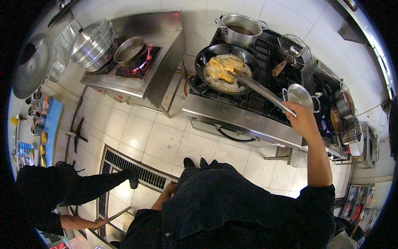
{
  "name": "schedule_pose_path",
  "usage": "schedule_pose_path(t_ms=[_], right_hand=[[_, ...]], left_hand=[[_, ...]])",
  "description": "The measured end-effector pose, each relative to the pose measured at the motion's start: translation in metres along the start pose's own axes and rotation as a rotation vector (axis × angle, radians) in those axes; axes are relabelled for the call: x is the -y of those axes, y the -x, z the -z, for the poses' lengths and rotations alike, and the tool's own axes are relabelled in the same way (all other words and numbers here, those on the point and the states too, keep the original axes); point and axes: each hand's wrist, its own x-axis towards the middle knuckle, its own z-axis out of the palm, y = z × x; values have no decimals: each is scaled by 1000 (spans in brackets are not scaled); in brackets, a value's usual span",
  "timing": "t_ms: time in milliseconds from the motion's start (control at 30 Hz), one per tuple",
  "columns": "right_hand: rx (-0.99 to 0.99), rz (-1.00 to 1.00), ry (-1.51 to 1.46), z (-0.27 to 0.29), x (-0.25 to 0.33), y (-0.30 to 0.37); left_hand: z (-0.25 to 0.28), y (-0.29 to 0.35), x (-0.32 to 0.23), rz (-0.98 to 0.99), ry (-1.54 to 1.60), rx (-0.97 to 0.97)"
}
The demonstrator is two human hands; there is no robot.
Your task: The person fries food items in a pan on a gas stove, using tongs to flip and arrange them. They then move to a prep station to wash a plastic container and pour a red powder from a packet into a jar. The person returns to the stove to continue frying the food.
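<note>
Some yellow food [224, 66] fries in the far wok [200, 68]; right hand [302, 120] grips metal tongs [265, 92]; I cannot tell whether left hand [169, 189] holds anything.

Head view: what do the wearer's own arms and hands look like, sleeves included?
A short black sleeve leaves the right forearm bare; the right hand shows no glove or watch. The left sleeve is black too, with bare left forearm beyond it. The left hand looks ungloved, but it is partly hidden, so finer details can't be told.
</note>
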Motion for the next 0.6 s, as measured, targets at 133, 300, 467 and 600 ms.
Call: schedule_pose_path(t_ms=[133,300,467,600], right_hand=[[52,42,247,-4,29,4],[76,77,427,-26,35,0],[-4,83,520,-39,36,8],[22,89,555,-44,34,1]], left_hand=[[1,-18,28,-256,-362,-11],[6,-13,28,-258,-321,11],[5,13,-15,12,124,-34],[8,-10,25,-327,-561,-22]])
